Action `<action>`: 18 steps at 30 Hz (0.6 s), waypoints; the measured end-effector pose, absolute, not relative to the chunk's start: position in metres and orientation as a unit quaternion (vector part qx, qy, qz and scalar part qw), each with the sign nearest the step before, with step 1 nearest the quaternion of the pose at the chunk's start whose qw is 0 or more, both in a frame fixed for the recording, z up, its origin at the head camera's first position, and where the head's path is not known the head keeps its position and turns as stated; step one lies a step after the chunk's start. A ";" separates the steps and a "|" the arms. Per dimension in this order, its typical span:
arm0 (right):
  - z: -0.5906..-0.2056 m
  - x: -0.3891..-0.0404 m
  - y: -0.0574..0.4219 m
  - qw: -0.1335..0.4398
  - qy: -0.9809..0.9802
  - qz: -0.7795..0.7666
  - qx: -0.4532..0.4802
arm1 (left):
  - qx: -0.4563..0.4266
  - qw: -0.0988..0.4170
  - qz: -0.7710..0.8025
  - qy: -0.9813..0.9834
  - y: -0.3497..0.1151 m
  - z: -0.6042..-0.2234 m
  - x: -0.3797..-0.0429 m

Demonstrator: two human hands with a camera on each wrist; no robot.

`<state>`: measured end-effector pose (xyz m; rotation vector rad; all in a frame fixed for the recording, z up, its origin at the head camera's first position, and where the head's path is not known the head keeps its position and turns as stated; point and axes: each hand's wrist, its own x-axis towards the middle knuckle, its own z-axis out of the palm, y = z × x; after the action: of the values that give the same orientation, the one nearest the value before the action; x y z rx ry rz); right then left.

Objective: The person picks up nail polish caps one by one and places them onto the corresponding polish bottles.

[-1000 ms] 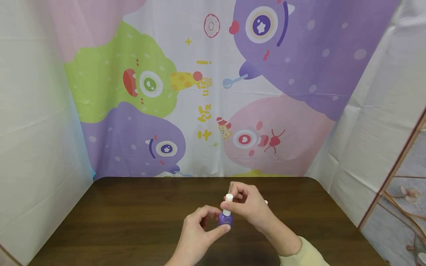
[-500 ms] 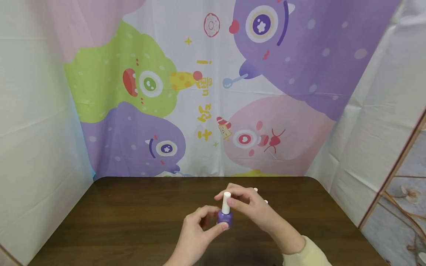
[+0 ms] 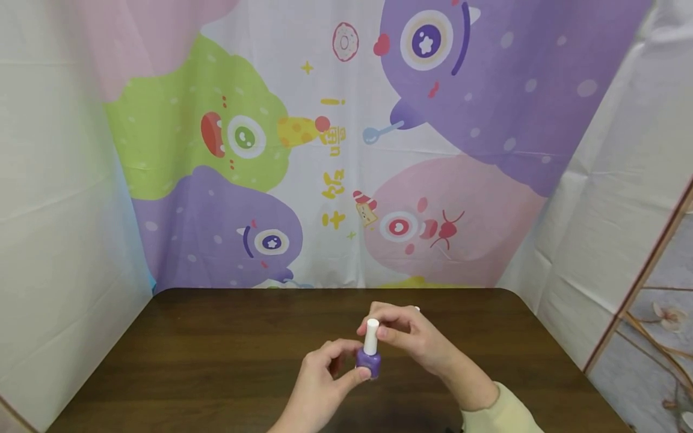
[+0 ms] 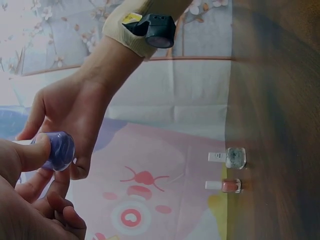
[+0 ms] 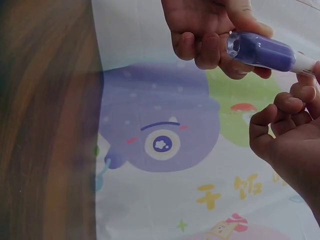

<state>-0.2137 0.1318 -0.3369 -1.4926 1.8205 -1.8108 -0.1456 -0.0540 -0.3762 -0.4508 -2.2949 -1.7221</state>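
A nail polish bottle point(image 3: 369, 363) of purple polish is held upright over the table in the head view. My left hand point(image 3: 325, 379) grips its glass body between thumb and fingers. Its tall white cap point(image 3: 371, 338) points up, pinched by the thumb and fingers of my right hand point(image 3: 417, 335). From the left wrist, the purple glass point(image 4: 62, 151) shows past the left thumb, and the cap is mostly hidden. In the right wrist view the bottle point(image 5: 267, 52) lies across the picture, with right fingertips at the cap point(image 5: 303, 64).
Two more nail polish bottles stand on the dark wooden table point(image 3: 216, 355), behind the right hand: one greyish and clear point(image 4: 236, 158), one pinkish red point(image 4: 231, 186). A cartoon-print curtain point(image 3: 335, 258) hangs at the table's far edge. A camera point(image 4: 160, 31) sits on the right wrist.
The right fingers loosened from the cap, stretched out, then came back round it. The bottle has shifted slightly toward me. The left hand keeps its grip.
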 end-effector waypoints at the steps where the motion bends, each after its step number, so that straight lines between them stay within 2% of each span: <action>1: -0.337 -0.214 0.132 0.085 0.610 -0.607 -0.502 | -0.155 0.119 -0.588 -0.785 -0.054 -0.376 -0.145; 18: -0.342 -0.217 0.131 0.006 0.653 -0.582 -0.484 | -0.145 0.121 -0.591 -0.784 -0.055 -0.375 -0.145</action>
<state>-0.2166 0.1313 -0.3417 -1.5144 2.0453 -1.8221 -0.1454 -0.0545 -0.3753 -0.4226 -2.2906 -1.7253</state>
